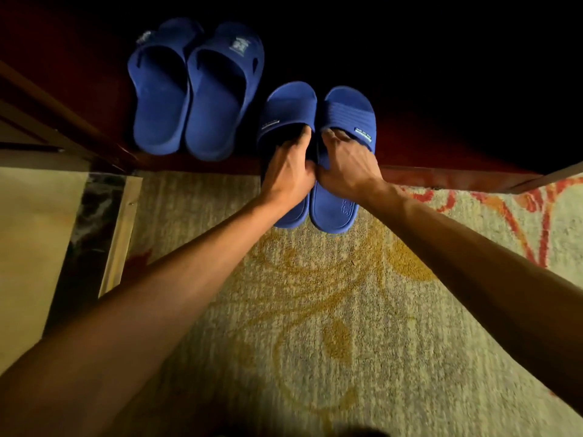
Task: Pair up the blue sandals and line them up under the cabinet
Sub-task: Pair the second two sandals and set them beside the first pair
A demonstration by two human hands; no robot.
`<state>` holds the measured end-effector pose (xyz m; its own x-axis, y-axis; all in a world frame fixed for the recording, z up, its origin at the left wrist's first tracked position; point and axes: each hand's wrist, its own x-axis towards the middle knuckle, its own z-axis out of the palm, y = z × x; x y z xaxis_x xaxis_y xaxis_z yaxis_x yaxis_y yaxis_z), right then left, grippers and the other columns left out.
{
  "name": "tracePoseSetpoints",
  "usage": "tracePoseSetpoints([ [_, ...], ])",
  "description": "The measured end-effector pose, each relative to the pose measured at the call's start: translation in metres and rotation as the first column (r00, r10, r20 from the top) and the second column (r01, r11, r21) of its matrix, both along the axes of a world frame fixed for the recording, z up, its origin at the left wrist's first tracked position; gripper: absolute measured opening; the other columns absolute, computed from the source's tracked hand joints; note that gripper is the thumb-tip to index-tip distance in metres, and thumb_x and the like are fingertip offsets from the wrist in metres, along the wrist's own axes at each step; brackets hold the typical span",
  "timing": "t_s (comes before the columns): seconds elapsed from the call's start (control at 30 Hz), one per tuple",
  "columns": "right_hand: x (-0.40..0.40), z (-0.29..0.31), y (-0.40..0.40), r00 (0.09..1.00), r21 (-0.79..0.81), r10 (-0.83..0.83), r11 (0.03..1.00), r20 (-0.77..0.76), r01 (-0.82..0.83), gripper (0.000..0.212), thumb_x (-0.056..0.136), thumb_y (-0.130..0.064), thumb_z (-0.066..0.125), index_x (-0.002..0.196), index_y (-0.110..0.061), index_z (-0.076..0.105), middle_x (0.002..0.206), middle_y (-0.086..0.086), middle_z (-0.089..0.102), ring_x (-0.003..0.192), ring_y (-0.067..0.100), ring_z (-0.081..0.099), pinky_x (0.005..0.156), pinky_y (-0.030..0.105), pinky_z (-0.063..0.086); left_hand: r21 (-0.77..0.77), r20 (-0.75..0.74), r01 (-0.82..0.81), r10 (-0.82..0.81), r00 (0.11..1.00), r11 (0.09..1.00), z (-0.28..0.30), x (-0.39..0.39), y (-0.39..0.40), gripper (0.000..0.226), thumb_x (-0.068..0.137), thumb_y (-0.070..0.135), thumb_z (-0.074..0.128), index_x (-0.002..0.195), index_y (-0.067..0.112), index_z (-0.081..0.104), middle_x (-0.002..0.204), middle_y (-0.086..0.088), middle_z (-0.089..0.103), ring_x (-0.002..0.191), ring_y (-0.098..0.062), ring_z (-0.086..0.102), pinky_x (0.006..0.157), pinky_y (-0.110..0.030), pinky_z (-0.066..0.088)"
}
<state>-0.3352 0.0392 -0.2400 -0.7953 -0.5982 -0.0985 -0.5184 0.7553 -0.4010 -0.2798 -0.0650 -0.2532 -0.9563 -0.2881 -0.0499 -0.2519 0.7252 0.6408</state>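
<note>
Two pairs of blue sandals are in view. One pair lies side by side at the upper left, fully in the dark space under the cabinet. The second pair sits to its right, toes under the cabinet and heels out on the carpet. My left hand grips the left sandal of that pair, fingers tucked under its strap. On the ribbed right sandal my right hand holds the strap the same way. Both hands touch each other between the two sandals.
The cabinet's red-brown bottom edge runs across the middle of the view. A patterned beige carpet covers the floor in front. A pale panel with a metal strip stands at the left.
</note>
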Motion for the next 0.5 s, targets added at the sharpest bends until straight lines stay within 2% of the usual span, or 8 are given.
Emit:
tracePoseSetpoints([
  [0.13,-0.01,-0.006,-0.002,0.996,-0.007,0.016,1.0,0.093,-0.016,0.06,0.084,-0.027,0.054,0.135,-0.005,0.032,0.139,0.018,0.041,0.125,0.04,0.041,0.098,0.052,0.038,0.007,-0.027,0.011,-0.01,1.0,1.0,-0.003,-0.008,-0.005,0.058,0.08,-0.002,0.047,0.137,-0.001,0.033,0.13,-0.03,0.05,0.12,-0.041,0.047,0.102,-0.045,0.037],
  [0.23,0.006,-0.013,0.0,0.994,0.006,0.026,1.0,0.11,-0.027,0.074,0.087,-0.031,0.046,0.145,-0.004,0.009,0.154,0.017,0.019,0.141,0.033,0.018,0.114,0.051,0.019,-0.031,-0.189,0.028,-0.034,0.981,0.999,-0.001,0.007,-0.007,0.044,0.081,-0.003,0.048,0.125,0.001,0.049,0.12,-0.025,0.059,0.112,-0.037,0.054,0.099,-0.042,0.042],
  [0.3,0.024,-0.019,0.013,0.996,-0.014,0.085,0.996,0.032,-0.085,0.078,0.085,-0.033,0.047,0.146,-0.004,0.008,0.156,0.016,0.015,0.143,0.031,0.011,0.116,0.049,0.014,-0.154,-0.293,0.103,-0.146,0.945,0.983,-0.007,0.032,-0.003,0.035,0.082,0.006,0.051,0.115,-0.001,0.056,0.117,-0.022,0.062,0.111,-0.034,0.055,0.097,-0.047,0.044],
  [0.37,0.04,-0.027,0.034,0.974,0.075,0.209,0.976,-0.088,-0.202,0.085,0.082,-0.045,0.049,0.145,-0.005,0.009,0.156,0.016,0.013,0.144,0.032,0.007,0.117,0.052,0.011,-0.289,-0.231,0.214,-0.285,0.93,0.933,-0.019,0.059,-0.001,0.046,0.083,0.024,0.053,0.123,0.002,0.052,0.133,-0.021,0.052,0.125,-0.033,0.045,0.103,-0.054,0.037],
  [0.43,0.047,-0.037,0.054,0.939,0.195,0.31,0.94,-0.151,-0.279,0.094,0.08,-0.06,0.049,0.146,-0.007,0.007,0.157,0.015,0.008,0.144,0.033,0.002,0.116,0.053,0.005,-0.364,-0.061,0.336,-0.382,0.922,0.869,-0.031,0.078,-0.005,0.063,0.084,0.043,0.051,0.136,0.01,0.037,0.148,-0.018,0.034,0.138,-0.03,0.027,0.109,-0.059,0.028],
  [0.5,0.047,-0.042,0.062,0.928,0.238,0.328,0.929,-0.176,-0.283,0.094,0.08,-0.064,0.049,0.146,-0.011,0.009,0.157,0.015,0.009,0.143,0.035,0.002,0.114,0.055,0.001,-0.417,0.03,0.405,-0.433,0.901,0.814,-0.036,0.084,-0.011,0.071,0.082,0.047,0.057,0.139,0.014,0.032,0.15,-0.02,0.028,0.14,-0.033,0.022,0.112,-0.058,0.022],
])
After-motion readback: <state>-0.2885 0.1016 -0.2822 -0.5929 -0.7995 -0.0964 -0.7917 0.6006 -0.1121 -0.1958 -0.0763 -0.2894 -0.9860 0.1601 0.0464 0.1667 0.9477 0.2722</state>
